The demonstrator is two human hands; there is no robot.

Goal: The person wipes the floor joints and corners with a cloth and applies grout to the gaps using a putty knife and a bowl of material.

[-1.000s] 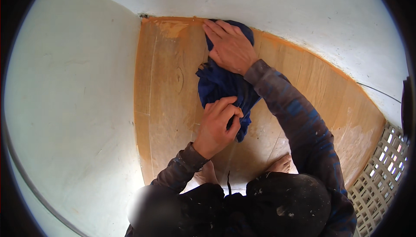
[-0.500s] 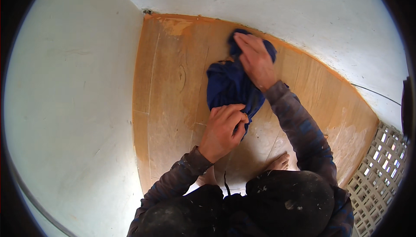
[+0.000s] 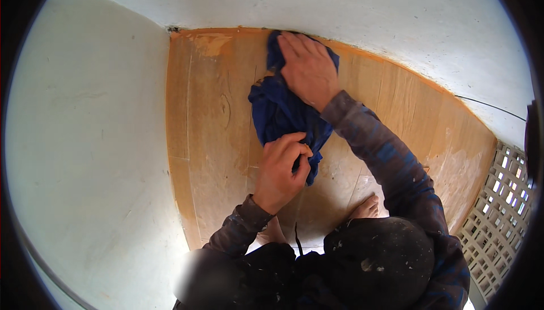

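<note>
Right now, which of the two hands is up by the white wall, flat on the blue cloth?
The right hand: it lies flat on the crumpled dark blue cloth near the white wall. The left hand bunches the cloth's lower end.

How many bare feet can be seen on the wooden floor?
2. One bare foot is near the right forearm; the other bare foot is partly hidden under the left forearm, below the blue cloth.

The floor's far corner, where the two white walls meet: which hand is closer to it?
Right hand: it presses the blue cloth beside the far wall, near the corner. Left hand grips the cloth's near end, farther back.
</note>
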